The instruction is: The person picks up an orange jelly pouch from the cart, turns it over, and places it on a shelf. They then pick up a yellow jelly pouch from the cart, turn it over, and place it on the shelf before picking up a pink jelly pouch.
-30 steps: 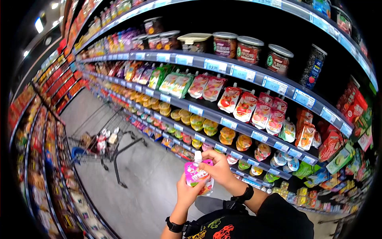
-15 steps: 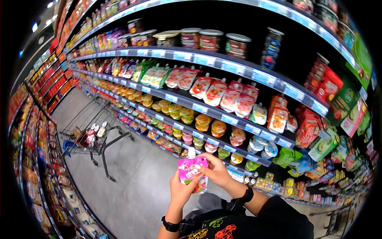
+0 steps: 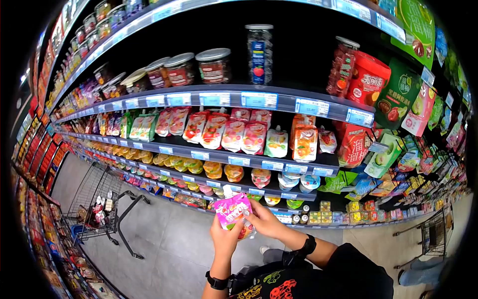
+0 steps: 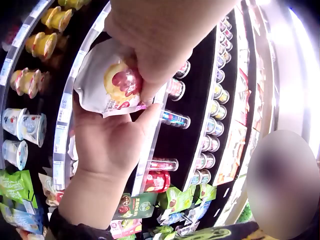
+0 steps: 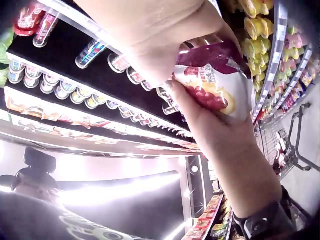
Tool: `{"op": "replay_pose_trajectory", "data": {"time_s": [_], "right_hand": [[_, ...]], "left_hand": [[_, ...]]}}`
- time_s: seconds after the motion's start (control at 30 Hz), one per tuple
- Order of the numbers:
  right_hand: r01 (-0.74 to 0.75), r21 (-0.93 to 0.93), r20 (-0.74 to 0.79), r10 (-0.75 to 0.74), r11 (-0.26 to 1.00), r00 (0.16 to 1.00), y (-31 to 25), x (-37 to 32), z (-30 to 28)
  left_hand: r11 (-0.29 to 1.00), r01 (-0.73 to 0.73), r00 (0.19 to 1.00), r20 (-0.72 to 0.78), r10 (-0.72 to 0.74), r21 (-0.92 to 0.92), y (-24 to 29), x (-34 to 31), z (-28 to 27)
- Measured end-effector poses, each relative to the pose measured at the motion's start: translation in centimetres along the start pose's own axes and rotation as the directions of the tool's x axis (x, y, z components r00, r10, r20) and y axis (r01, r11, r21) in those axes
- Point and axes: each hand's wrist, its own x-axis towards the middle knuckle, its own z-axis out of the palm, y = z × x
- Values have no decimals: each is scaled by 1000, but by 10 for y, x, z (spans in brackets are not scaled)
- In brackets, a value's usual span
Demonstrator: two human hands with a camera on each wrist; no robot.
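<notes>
A spouted drink pouch, pink at the top with a white cap, is held up between both hands in front of the shelves. My left hand grips its left side, the thumb lying across the lower front. At the right edge, my right hand pinches it with the thumb on the front. In the left wrist view the pouch shows a pale panel with fruit printed on it. A maroon band crosses the upper part of the pouch in the right wrist view.
Shelves hold similar spouted pouches, lidded jars and jelly cups. Hanging bags are at the right. A loaded shopping cart stands on the aisle floor at left; another cart and someone's jeans appear at lower right.
The head view has turned right, so shelves and cart have shifted left. The right hand has moved from near the spout down to the pouch's right side. Both hands still hold it.
</notes>
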Motion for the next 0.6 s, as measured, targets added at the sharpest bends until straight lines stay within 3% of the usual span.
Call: {"op": "replay_pose_trajectory", "data": {"time_s": [0.1,0.13,0.17,0.27,0.37,0.53,0.6], "right_hand": [[-20,-58,-22,19,998,1000,-23,-2,-26],[56,-107,-75,-64,993,995,-8,-4,-36],[41,-105,-85,-50,994,995,-8,-7,-45],[-39,-78,-144,27,996,989,-29,-18,-74],[-21,-74,-162,9,997,987,-13,-22,-112],[44,-40,-375,-56,998,925,-18,-28,-151],[80,-107,-484,-122,991,867,-19,-31,-168]], "left_hand": [[995,42,998,46,-38,-89,-1,14,25],[990,48,998,53,-42,-133,-5,20,36],[982,59,997,59,-49,-180,-6,24,46],[961,130,975,210,-79,-243,-5,33,79],[945,152,953,298,-62,-290,-17,35,109],[958,140,912,408,-26,-251,-10,43,159],[967,68,908,416,42,-246,-9,43,180]]}}
